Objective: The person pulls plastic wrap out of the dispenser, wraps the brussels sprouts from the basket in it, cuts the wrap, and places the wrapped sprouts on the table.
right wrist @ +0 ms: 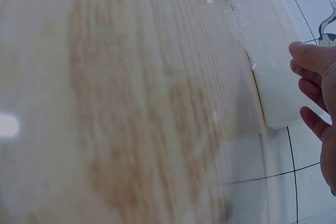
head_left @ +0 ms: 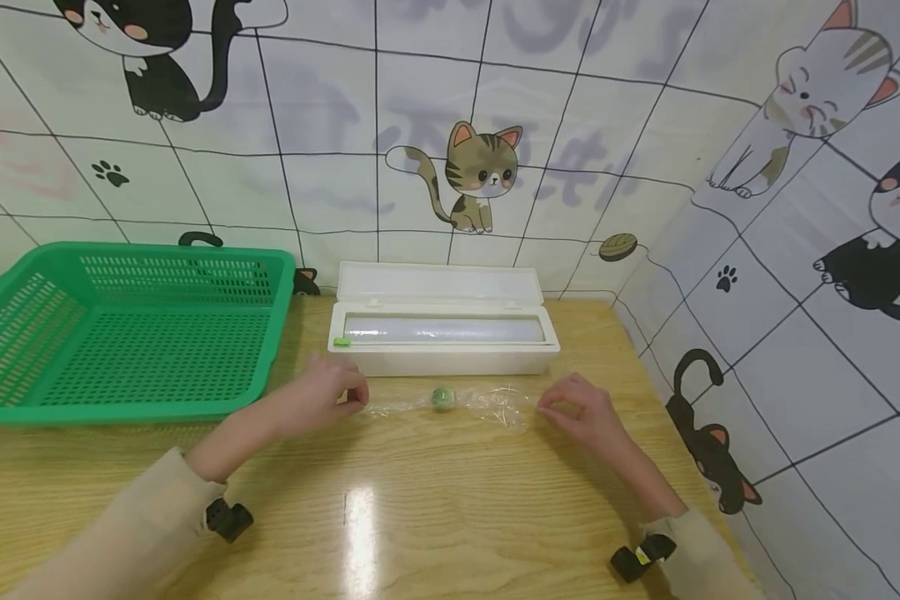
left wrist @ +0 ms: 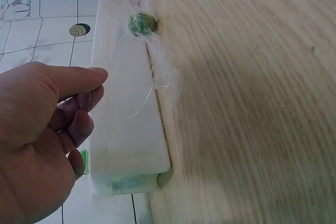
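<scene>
A small round green item (head_left: pixel 442 399) lies on the table in clear plastic wrap (head_left: pixel 497 405), whose ends stretch out to the left and right. My left hand (head_left: pixel 318 402) hovers by the wrap's left end, fingers loosely bent; in the left wrist view the film (left wrist: pixel 164 72) hangs apart from the fingertips. At the opposite end is my right hand (head_left: pixel 587 415), its thumb and forefinger close together, with no film seen between them in the right wrist view. Behind the wrapped item stands a white cling film box (head_left: pixel 442 362), lid raised, a film roll (head_left: pixel 442 330) inside.
To the left sits a green plastic basket (head_left: pixel 157 350) with perforated sides. A green slider (head_left: pixel 342 342) is on the film box's front left edge. Cat-patterned sheeting (head_left: pixel 330 183) covers the wall behind and to the right of the wooden table (head_left: pixel 435 500).
</scene>
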`<action>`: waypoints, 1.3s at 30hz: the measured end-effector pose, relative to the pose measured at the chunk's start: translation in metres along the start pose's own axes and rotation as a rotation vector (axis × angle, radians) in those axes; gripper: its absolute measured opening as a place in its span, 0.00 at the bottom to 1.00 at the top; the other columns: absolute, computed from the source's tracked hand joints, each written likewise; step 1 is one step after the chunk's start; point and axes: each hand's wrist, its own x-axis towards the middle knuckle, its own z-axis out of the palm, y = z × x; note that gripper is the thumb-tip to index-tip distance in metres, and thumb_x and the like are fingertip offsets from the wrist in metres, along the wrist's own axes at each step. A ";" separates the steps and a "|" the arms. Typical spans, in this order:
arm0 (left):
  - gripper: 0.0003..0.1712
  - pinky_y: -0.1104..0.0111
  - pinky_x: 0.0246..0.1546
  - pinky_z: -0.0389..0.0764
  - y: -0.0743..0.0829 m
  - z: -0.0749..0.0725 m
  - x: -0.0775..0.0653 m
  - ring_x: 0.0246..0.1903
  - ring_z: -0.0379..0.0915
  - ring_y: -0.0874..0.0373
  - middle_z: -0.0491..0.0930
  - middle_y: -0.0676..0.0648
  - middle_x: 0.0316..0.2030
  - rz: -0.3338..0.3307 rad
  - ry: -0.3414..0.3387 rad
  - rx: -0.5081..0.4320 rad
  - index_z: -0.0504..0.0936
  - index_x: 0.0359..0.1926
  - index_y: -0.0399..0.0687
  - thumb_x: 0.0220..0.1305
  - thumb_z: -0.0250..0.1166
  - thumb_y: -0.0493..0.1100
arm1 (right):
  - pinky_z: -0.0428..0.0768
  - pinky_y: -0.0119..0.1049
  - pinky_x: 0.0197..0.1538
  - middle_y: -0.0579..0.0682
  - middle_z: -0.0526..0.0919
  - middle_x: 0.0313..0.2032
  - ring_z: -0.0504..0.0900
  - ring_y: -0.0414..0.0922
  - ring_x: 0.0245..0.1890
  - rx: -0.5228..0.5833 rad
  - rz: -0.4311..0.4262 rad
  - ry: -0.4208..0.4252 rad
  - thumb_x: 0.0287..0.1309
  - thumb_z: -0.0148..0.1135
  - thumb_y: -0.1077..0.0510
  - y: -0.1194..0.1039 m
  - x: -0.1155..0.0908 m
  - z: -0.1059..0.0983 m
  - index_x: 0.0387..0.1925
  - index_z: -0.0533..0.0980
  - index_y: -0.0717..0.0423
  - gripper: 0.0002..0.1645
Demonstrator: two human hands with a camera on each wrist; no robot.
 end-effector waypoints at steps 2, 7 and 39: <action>0.10 0.59 0.40 0.61 0.002 0.001 -0.002 0.30 0.71 0.63 0.75 0.63 0.26 -0.005 -0.010 -0.006 0.85 0.28 0.50 0.59 0.74 0.31 | 0.77 0.21 0.46 0.47 0.86 0.30 0.81 0.47 0.34 0.002 0.005 -0.015 0.34 0.79 0.79 -0.001 -0.002 0.000 0.28 0.84 0.56 0.20; 0.10 0.58 0.42 0.63 0.004 0.006 -0.005 0.31 0.71 0.63 0.76 0.63 0.26 -0.007 -0.045 -0.022 0.84 0.28 0.50 0.59 0.73 0.32 | 0.76 0.21 0.47 0.46 0.87 0.31 0.81 0.47 0.35 0.006 0.026 -0.063 0.41 0.80 0.74 -0.001 -0.006 0.001 0.28 0.84 0.56 0.15; 0.06 0.70 0.28 0.78 -0.011 0.018 -0.036 0.28 0.72 0.68 0.86 0.55 0.32 -0.030 -0.004 -0.373 0.91 0.39 0.43 0.65 0.70 0.33 | 0.81 0.31 0.49 0.47 0.88 0.40 0.82 0.45 0.41 0.022 0.197 -0.156 0.50 0.76 0.70 -0.005 -0.013 -0.010 0.37 0.87 0.57 0.12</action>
